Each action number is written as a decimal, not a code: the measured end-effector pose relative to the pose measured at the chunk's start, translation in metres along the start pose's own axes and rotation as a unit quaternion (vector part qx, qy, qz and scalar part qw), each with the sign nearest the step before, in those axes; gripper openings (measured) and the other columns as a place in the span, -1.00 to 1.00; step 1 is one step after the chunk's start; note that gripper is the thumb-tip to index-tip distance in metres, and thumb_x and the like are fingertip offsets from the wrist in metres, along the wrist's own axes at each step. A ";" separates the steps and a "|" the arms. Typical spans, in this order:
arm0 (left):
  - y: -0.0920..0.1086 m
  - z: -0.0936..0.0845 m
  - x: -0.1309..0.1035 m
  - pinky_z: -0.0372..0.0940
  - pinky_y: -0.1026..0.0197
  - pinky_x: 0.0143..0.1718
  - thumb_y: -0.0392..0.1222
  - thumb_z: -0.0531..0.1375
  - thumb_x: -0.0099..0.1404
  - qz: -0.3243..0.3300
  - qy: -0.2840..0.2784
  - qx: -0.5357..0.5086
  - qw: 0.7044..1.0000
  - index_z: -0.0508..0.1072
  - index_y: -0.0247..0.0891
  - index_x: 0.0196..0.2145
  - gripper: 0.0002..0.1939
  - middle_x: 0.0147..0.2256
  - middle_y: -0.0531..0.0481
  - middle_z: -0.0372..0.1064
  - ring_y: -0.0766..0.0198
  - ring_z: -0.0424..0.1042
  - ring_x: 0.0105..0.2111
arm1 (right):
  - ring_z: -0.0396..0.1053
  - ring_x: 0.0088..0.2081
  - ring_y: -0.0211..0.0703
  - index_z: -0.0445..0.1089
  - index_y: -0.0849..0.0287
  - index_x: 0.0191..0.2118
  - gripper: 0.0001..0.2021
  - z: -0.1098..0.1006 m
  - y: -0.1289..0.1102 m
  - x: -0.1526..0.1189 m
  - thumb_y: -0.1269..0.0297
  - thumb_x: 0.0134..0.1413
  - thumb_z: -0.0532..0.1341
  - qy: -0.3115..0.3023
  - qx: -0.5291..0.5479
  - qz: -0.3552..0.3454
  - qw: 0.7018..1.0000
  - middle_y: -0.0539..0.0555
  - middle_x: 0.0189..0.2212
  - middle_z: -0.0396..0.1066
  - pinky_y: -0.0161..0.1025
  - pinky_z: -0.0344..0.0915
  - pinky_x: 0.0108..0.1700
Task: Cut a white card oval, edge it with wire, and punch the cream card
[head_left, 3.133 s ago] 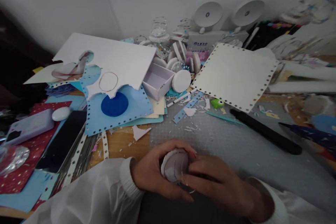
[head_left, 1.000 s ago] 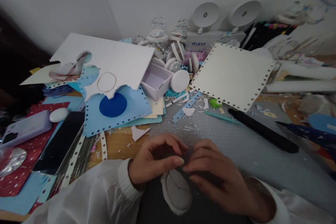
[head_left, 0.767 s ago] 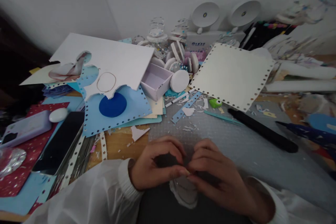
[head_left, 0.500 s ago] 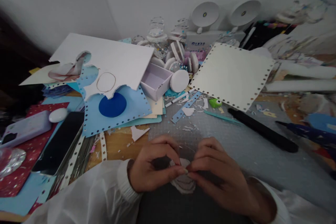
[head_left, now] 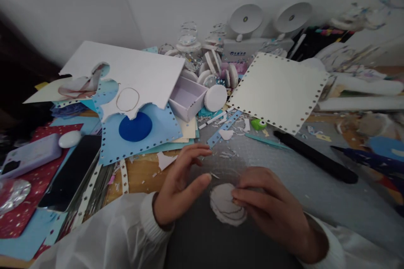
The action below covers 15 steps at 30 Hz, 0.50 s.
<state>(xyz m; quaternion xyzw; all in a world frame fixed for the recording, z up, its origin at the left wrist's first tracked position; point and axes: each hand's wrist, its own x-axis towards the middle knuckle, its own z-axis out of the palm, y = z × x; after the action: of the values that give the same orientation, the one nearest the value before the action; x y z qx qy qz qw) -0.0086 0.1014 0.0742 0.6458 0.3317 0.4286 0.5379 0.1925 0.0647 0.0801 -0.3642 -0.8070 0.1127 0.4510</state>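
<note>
A small round white piece (head_left: pixel 227 206) with wavy thin lines across it is near the bottom centre. My right hand (head_left: pixel 268 206) pinches its right edge between thumb and fingers. To its left, my left hand (head_left: pixel 183 183) is apart from the piece, thumb and fingers spread with nothing between them. A thin strand shows faintly above the piece, and I cannot make out where it ends. Small white scraps (head_left: pixel 227 153) lie on the grey cutting mat (head_left: pixel 271 155) beyond my hands.
A black pen-like tool (head_left: pixel 315 155) and a teal stick (head_left: pixel 268 141) lie right of centre. Blue paper with a dark blue disc (head_left: pixel 135 127), a lilac box (head_left: pixel 187 96) and a cream sheet (head_left: pixel 279 90) stand behind. A dark phone (head_left: pixel 71 172) lies at left.
My left hand has let go of the piece, opened and moved up and left. The round piece has shifted slightly right and up in my right hand, showing more of its face.
</note>
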 end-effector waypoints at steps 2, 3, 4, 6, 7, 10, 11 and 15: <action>-0.001 -0.001 0.001 0.20 0.14 -0.02 -0.09 0.12 0.31 -0.051 -0.017 -0.050 0.997 0.35 -0.17 0.01 -0.67 0.02 -0.14 0.27 0.12 0.25 0.03 | 0.40 -0.34 -0.23 0.39 0.08 -0.23 -0.90 -0.002 -0.003 0.001 0.40 0.15 0.18 0.000 0.001 -0.010 1.000 0.00 -0.41 0.43 -0.25 0.38 -0.23; -0.002 -0.002 0.002 0.19 0.12 0.01 -0.06 0.12 0.32 -0.074 -0.038 -0.077 0.994 0.35 -0.17 0.02 -0.66 0.01 -0.14 0.29 0.11 0.26 0.03 | 0.41 -0.33 -0.23 0.39 0.06 -0.23 -0.89 -0.003 -0.004 0.001 0.41 0.14 0.19 0.004 0.003 -0.013 1.000 -0.01 -0.41 0.44 -0.25 0.39 -0.21; -0.003 -0.002 0.002 0.18 0.08 0.04 -0.02 0.13 0.30 -0.087 -0.062 -0.103 0.989 0.34 -0.18 0.03 -0.62 0.02 -0.15 0.29 0.08 0.26 0.04 | 0.42 -0.31 -0.23 0.39 0.06 -0.23 -0.89 -0.003 -0.005 0.001 0.41 0.14 0.19 0.010 0.006 -0.015 1.000 -0.01 -0.41 0.44 -0.25 0.40 -0.19; -0.005 -0.002 0.001 0.16 0.01 0.07 0.07 0.18 0.23 -0.089 -0.117 -0.153 0.977 0.30 -0.20 0.09 -0.48 0.07 -0.20 0.25 0.01 0.24 0.07 | 0.43 -0.28 -0.22 0.39 0.05 -0.23 -0.90 -0.004 -0.006 -0.001 0.39 0.14 0.20 0.016 0.005 -0.016 1.000 -0.01 -0.40 0.45 -0.25 0.42 -0.17; -0.005 -0.002 0.000 0.14 -0.01 0.09 0.09 0.24 0.16 -0.083 -0.141 -0.172 0.971 0.27 -0.20 0.11 -0.38 0.10 -0.21 0.22 -0.02 0.23 0.08 | 0.43 -0.27 -0.21 0.39 0.04 -0.23 -0.90 -0.004 -0.007 -0.002 0.37 0.14 0.21 0.017 0.002 -0.015 1.000 -0.01 -0.39 0.45 -0.24 0.43 -0.17; -0.009 -0.001 -0.003 0.05 -0.04 0.16 -0.04 0.44 -0.10 -0.069 -0.179 -0.199 0.961 0.16 -0.12 0.18 -0.08 0.17 -0.19 0.12 -0.04 0.15 0.14 | 0.44 -0.24 -0.20 0.40 0.04 -0.21 -0.91 -0.006 -0.006 -0.003 0.34 0.16 0.19 0.021 0.004 -0.005 1.000 0.01 -0.34 0.44 -0.22 0.45 -0.17; -0.010 -0.001 -0.004 0.01 -0.04 0.19 -0.11 0.47 -0.16 -0.069 -0.182 -0.200 0.960 0.13 -0.08 0.19 -0.01 0.18 -0.17 0.10 -0.03 0.11 0.17 | 0.44 -0.23 -0.20 0.40 0.04 -0.21 -0.91 -0.006 -0.005 -0.004 0.33 0.18 0.18 0.028 0.011 0.004 1.000 0.02 -0.32 0.44 -0.21 0.45 -0.16; -0.011 0.003 -0.005 0.05 -0.01 0.16 -0.27 0.46 -0.14 -0.093 -0.168 -0.199 0.961 0.15 -0.06 0.16 -0.06 0.15 -0.15 0.13 0.01 0.15 0.14 | 0.42 -0.17 -0.21 0.38 0.10 -0.21 -0.91 -0.006 -0.004 -0.004 0.37 0.19 0.16 0.050 0.042 0.030 0.997 0.04 -0.28 0.42 -0.23 0.44 -0.15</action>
<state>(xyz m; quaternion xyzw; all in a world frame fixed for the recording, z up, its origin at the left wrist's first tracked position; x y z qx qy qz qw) -0.0075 0.0976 0.0618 0.5548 0.2027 0.3192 0.7411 0.1969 0.0580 0.0827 -0.3739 -0.7669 0.1417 0.5020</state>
